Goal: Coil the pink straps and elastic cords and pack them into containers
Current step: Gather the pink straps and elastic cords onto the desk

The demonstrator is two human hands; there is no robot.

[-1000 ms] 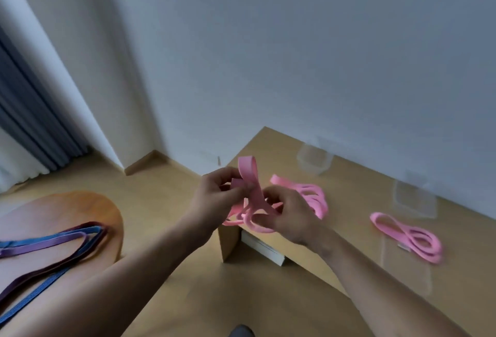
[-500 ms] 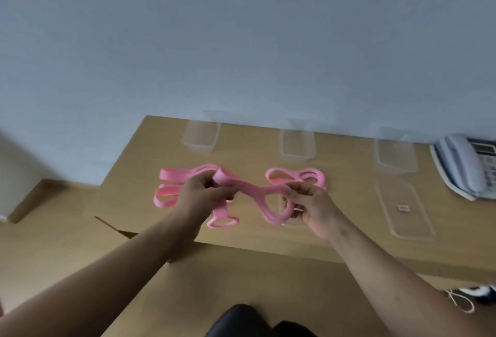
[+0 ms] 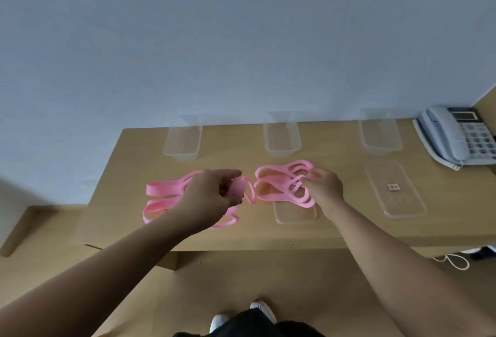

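My left hand (image 3: 212,197) grips a small folded pink strap (image 3: 245,193) above the wooden desk (image 3: 335,229). Under and left of that hand lies a loose pile of pink straps (image 3: 163,197). My right hand (image 3: 323,189) pinches a second bundle of pink strap loops (image 3: 279,183) at its right end, over a flat clear lid (image 3: 295,214). Three clear containers stand along the wall: left (image 3: 182,140), middle (image 3: 281,138), right (image 3: 379,135). None of them holds anything I can see.
Another clear lid (image 3: 394,191) with a small red label lies at the right. A white desk phone (image 3: 456,135) sits at the far right corner. A white cord (image 3: 453,261) hangs below the desk edge. My shoes (image 3: 241,315) show on the wooden floor.
The strap that stretched between both hands half a second ago is now bunched in my left hand. My right hand has moved onto the right bundle. The view turned from the room corner toward the desk.
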